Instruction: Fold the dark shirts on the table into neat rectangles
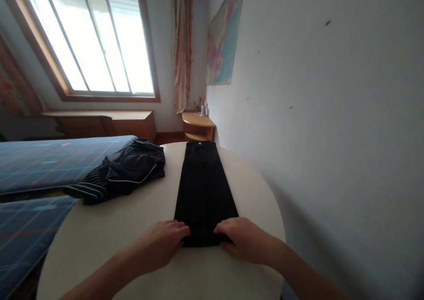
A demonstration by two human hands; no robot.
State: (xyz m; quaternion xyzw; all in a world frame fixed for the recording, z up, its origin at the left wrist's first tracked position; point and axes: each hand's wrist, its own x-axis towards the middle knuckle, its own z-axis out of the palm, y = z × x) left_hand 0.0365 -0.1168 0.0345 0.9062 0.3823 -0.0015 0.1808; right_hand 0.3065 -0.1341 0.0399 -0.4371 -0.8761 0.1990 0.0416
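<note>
Left hand (168,239) and right hand (247,239) have fingers pinched on the black trousers (204,189) at the near edge, straightening them I guess, so next probably calls for an even grip.

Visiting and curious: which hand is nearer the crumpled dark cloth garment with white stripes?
Left. The left hand rests in front and to the right of the crumpled garment; the right hand rests farther right.
</note>
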